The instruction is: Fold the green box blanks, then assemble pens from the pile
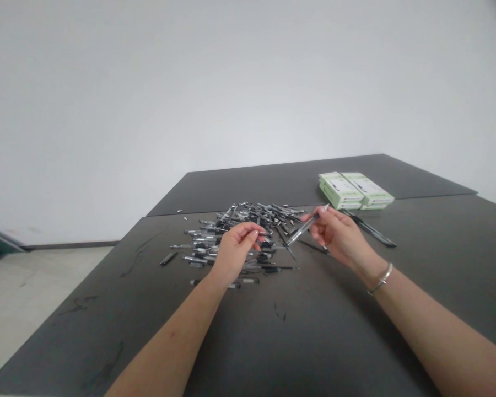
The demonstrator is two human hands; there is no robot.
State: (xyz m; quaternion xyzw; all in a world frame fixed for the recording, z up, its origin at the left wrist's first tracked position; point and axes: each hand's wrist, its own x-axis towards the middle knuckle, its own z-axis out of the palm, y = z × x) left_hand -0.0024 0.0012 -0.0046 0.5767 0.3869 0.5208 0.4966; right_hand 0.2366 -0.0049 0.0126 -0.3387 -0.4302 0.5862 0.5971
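Observation:
A transparent pen (301,230) with a dark grip slants down to the left between the thumb and fingers of my right hand (342,234). Its pale, pointed end sticks up past the fingertips. My left hand (238,247) is closed in a pinch above the pile of pens and pen parts (215,238); what its fingertips hold, if anything, cannot be told against the clutter behind. Black, clear and silvery pieces make up this pile, many lying roughly sideways. The left hand hides part of it.
Green and white boxes (370,187) are stacked at the back right of the dark table (297,331). Several long dark pens or barrels (372,230) lie just in front of them. A small loose piece (179,211) sits left of the pile. Behind the table rises a white wall (231,99).

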